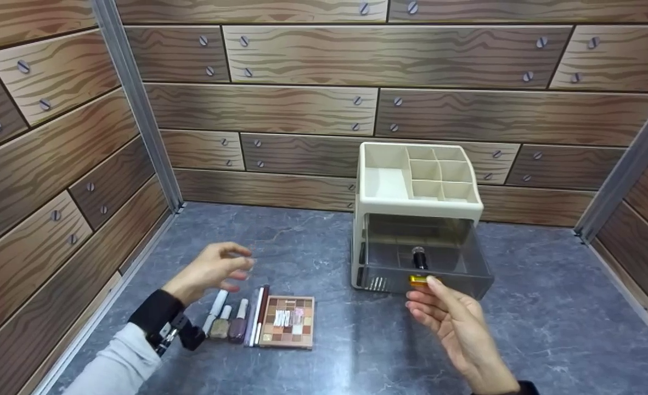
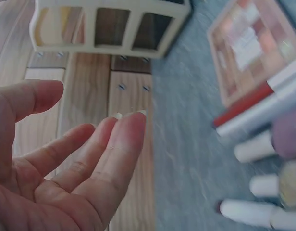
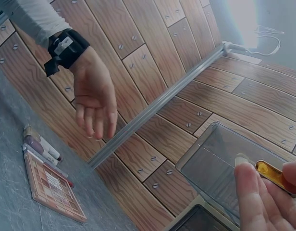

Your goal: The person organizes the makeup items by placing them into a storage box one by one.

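Observation:
My right hand (image 1: 458, 323) pinches a small gold-coloured handle (image 3: 275, 175) between thumb and fingers, at the front of a see-through grey drawer (image 1: 450, 280). This drawer juts out of a cream cosmetics organizer (image 1: 421, 206). Inside it lies a small black bottle (image 1: 420, 259) with a silvery end. My left hand (image 1: 211, 270) hovers with loosely bent fingers and holds nothing. Below and right of it stand or lie a white tube (image 1: 217, 310), a greenish nail polish bottle (image 1: 220, 329), a purple nail polish bottle (image 1: 238, 328), several slim sticks (image 1: 258, 315) and an eyeshadow palette (image 1: 287, 323).
The organizer's top (image 1: 389, 181) has one large compartment and several small ones. Wood-patterned walls (image 1: 302, 109) with metal corner posts (image 1: 137, 99) enclose the grey marbled table (image 1: 356, 356) at the back and sides.

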Demonstrator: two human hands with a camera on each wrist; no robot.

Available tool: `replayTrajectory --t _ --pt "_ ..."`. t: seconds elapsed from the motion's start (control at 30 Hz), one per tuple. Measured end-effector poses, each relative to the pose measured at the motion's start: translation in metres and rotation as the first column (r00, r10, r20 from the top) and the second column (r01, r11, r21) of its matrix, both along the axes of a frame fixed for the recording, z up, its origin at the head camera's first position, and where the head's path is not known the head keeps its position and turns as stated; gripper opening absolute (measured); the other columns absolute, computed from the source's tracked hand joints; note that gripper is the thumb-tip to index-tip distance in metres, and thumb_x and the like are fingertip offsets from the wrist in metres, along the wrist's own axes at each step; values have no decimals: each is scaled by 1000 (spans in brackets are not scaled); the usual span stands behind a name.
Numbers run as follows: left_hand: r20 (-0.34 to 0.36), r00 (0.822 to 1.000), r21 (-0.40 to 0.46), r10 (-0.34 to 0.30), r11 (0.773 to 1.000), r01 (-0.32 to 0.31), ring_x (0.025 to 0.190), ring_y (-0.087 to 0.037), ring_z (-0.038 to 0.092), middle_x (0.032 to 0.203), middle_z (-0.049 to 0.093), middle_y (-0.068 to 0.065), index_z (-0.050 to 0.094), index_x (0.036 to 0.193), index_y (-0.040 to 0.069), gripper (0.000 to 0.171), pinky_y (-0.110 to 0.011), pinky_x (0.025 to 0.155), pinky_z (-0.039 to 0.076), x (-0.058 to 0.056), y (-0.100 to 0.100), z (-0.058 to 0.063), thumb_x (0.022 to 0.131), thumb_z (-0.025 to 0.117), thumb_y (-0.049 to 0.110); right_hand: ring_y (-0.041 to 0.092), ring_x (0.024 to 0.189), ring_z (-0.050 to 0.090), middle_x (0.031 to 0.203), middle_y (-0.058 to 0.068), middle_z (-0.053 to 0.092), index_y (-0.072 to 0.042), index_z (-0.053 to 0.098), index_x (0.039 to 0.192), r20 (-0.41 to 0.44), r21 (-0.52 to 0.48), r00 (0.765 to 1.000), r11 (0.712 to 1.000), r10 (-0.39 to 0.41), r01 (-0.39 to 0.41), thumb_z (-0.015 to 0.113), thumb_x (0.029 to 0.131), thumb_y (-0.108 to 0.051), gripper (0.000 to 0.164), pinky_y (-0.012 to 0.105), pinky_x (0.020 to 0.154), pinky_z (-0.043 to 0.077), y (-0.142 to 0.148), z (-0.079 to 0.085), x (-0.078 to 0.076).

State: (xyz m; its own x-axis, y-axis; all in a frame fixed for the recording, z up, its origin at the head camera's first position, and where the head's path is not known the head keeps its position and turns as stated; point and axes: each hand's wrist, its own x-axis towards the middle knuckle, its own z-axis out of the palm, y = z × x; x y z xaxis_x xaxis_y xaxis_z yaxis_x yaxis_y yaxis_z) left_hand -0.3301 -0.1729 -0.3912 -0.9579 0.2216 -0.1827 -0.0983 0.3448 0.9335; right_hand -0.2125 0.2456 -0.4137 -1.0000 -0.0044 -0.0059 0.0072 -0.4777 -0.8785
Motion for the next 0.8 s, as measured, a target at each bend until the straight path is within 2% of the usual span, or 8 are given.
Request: replayTrajectory --t 0.2,0.37,0.47,0.57,0.7,0.8 --pt "38 999 -21 27 999 -27 110 -37 69 137 60 -32 56 138 -4 46 -45 85 64 2 -18 -15 99 69 18 16 84 78 91 7 79 -6 76 101 -11 -10 1000 1000 1 -1 51 111 -16 29 24 79 63 0 -1 0" --pt "36 999 -60 32 998 -30 120 -50 62 138 58 -33 54 139 -6 49 -50 86 64 4 -32 -24 100 69 19 15 85 78 91 7 79 -6 76 101 7 -2 1000 1000 -1 1 51 111 -17 29 24 80 63 -1 -1 0" --pt "25 999 -105 44 994 -41 122 -53 60 136 59 -32 53 139 -8 51 -51 86 63 4 -38 -29 98 70 17 15 85 78 91 7 79 -6 76 101 18 12 1000 1000 -10 10 51 111 -17 29 23 80 63 -2 0 0" --pt "-1 998 -191 57 980 -56 118 -49 62 134 59 -31 54 136 -8 52 -49 83 64 4 -41 -35 94 74 15 16 86 78 91 7 79 -6 75 102 24 22 1000 1000 -19 19 52 111 -17 28 24 80 63 -2 0 0" --pt "-39 998 -310 57 948 -66 108 -38 65 133 58 -30 56 133 -9 53 -43 73 63 5 -44 -44 90 77 14 16 86 78 91 7 79 -6 75 101 27 21 999 1000 -24 23 52 111 -17 28 24 80 63 -2 1 0" --pt "-36 998 -345 58 936 -67 101 -34 66 131 59 -31 56 133 -9 53 -41 66 62 6 -45 -50 89 77 12 16 86 78 90 7 79 -6 75 100 23 18 1000 1000 -21 20 52 111 -17 28 24 80 63 -2 0 0"
